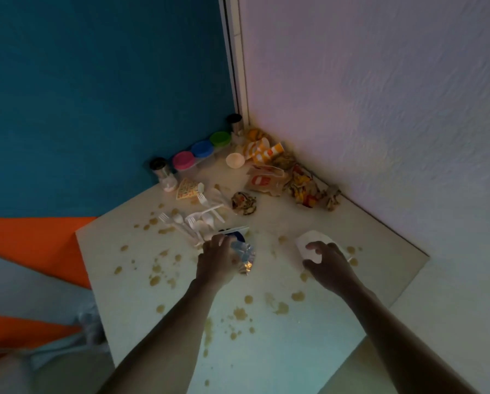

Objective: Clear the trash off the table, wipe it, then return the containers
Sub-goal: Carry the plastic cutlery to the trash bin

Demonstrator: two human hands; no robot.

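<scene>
Hands work mid-tabletop: the left hand (215, 258) grips a crinkled clear plastic wrapper (243, 255), its long axis running toward the person, its far end hidden by fingers. The right hand (327, 261) curls over a white paper cup (312, 244) on the stained pale tabletop (141, 294), cup mouth unclear.
</scene>
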